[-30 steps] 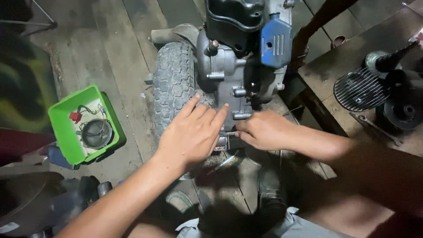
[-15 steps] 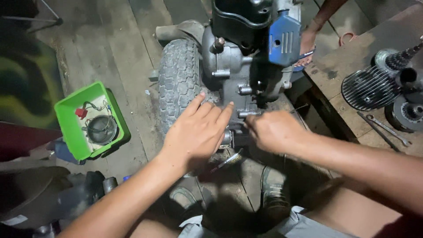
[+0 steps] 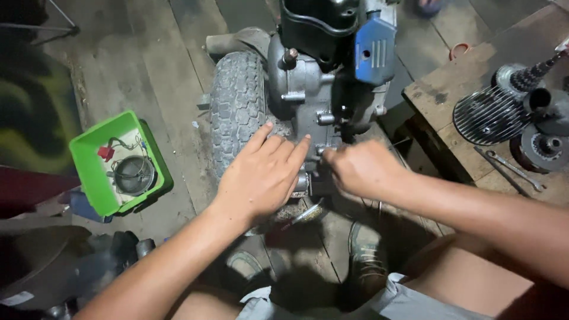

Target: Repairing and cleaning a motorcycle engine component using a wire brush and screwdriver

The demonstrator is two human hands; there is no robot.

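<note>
a grey engine casing (image 3: 305, 98) is seen standing on a wooden plank floor (image 3: 148, 53), and all other things are placed here by reference to it. the left hand (image 3: 261, 175) is laid flat against the casing's lower near edge, fingers spread and extended, with nothing gripped; its fingertips (image 3: 303, 142) are touching the metal just below a protruding bolt (image 3: 325, 118). the right hand (image 3: 361, 169) is held at the casing's lower right, curled into a loose fist with the knuckles upward; whether something small is pinched inside it cannot be told, since the fingers are turned away from view. the two hands are set just beside each other, with a narrow gap between them.

a knobbly grey tyre (image 3: 237, 109) is pressed against the casing's left side. a blue plastic cover (image 3: 374, 52) is mounted at the casing's upper right, and a black housing (image 3: 317, 24) is seated on top of it. a green plastic tray (image 3: 98, 184) is set well to the left of the casing, holding a round metal part (image 3: 133, 175) and a small red piece with wires. to the right of the casing a wooden bench (image 3: 435, 98) is found, on which a finned cylinder part (image 3: 489, 115) and a spanner (image 3: 514, 169) are laid. below the casing, two worn shoes (image 3: 367, 255) are planted on the floor.
</note>
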